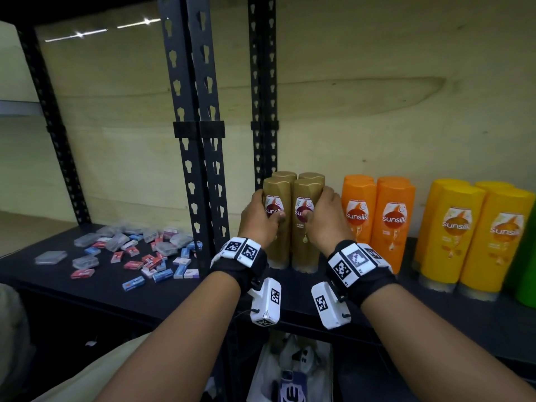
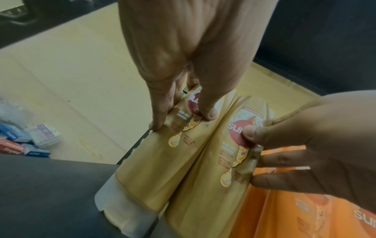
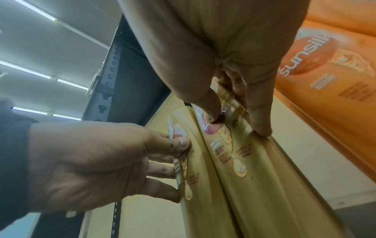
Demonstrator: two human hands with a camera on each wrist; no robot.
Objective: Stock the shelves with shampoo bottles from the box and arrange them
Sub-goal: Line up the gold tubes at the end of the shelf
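Gold Sunsilk shampoo bottles stand upright in a tight two-by-two block on the black shelf (image 1: 174, 294), just right of the uprights. My left hand (image 1: 265, 213) grips the front left gold bottle (image 1: 277, 245), thumb on its label and fingers round its left side. My right hand (image 1: 316, 211) grips the front right gold bottle (image 1: 304, 245) the same way from the right. In the left wrist view the two front bottles (image 2: 154, 169) (image 2: 203, 201) touch side by side. The two rear gold bottles (image 1: 311, 177) show only their tops.
Right of the gold block stand orange Sunsilk bottles (image 1: 391, 224), then yellow ones (image 1: 464, 236), and a green object (image 1: 529, 256) at the frame edge. Small packets (image 1: 139, 256) lie scattered on the left bay. Black slotted uprights (image 1: 200, 158) divide the bays. A white bag (image 1: 293, 369) sits below.
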